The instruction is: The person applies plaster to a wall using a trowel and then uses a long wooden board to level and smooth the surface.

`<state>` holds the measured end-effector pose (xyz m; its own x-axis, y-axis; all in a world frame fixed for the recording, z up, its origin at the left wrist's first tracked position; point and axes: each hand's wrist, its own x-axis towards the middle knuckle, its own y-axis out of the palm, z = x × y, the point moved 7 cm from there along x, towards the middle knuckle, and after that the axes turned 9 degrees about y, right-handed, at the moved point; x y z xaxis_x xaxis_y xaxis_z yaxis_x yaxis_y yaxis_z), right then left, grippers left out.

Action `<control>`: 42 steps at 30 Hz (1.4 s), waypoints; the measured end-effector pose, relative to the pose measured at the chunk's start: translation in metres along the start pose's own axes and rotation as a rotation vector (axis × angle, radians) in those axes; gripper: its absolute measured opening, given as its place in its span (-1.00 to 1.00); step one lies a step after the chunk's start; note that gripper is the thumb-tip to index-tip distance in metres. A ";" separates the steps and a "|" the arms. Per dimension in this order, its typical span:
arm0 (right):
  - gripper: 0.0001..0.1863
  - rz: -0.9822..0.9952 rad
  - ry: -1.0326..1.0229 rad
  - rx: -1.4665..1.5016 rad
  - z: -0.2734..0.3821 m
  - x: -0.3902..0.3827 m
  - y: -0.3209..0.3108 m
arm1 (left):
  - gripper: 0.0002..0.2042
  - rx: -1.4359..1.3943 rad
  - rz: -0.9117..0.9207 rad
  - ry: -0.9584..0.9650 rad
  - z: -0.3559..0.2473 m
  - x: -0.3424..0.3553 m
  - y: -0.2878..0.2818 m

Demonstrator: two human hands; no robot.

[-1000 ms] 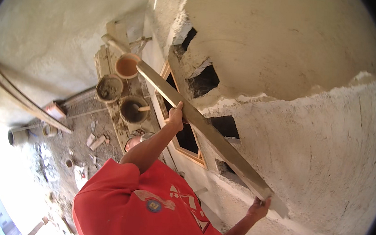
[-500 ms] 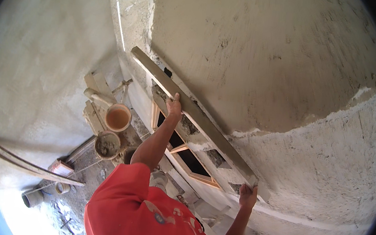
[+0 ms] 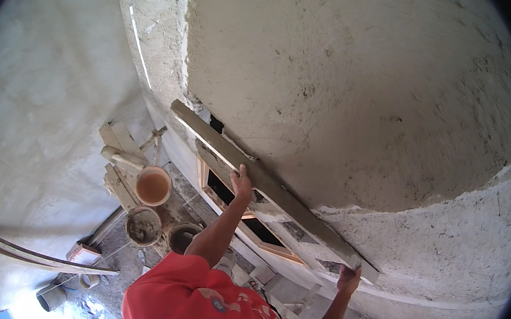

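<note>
A long, straight plastering straightedge, smeared with grey mortar, lies slanted across the wall just above a wooden window frame. Its far end is at the upper left, its near end at the lower right. My left hand grips its lower edge left of the middle, thumb upward. At the lower right end, my right hand is closed round the edge. Above the bar spreads a smooth coat of damp plaster. Rough gaps in the wall show beneath the bar, partly hidden by it.
Down to the left stand a bucket of orange-brown liquid, a bucket of mortar and a third, dark bucket, beside several boards. Long curved strips lean at the far left. Rubble covers the floor.
The view has shifted, so the wall and buckets appear lower. Relative to the wall, the straightedge has slid a little toward the lower right, with both hands still gripping it.
</note>
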<state>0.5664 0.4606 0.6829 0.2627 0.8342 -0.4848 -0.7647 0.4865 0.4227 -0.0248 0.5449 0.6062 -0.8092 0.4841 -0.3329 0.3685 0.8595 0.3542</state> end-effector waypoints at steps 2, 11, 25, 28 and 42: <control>-0.57 -0.025 -0.018 0.030 0.000 -0.007 -0.005 | -0.49 0.077 0.013 0.042 -0.007 -0.006 0.006; -0.58 -0.127 -0.027 0.093 -0.017 -0.020 0.012 | -0.45 0.194 -0.080 0.148 -0.035 0.007 0.018; -0.47 0.008 -0.094 0.025 -0.016 -0.104 0.218 | -0.39 0.236 -0.104 0.294 -0.211 0.131 0.040; -0.49 0.015 -0.064 0.032 -0.016 -0.107 0.229 | -0.39 0.271 -0.163 0.323 -0.214 0.159 0.020; -0.49 -0.159 -0.178 0.084 0.038 -0.077 0.108 | -0.39 0.278 -0.160 0.235 -0.152 0.038 0.045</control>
<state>0.4861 0.4584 0.7953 0.4811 0.7744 -0.4108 -0.6556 0.6290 0.4179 -0.1084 0.5766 0.7427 -0.9373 0.3176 -0.1437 0.3131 0.9482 0.0537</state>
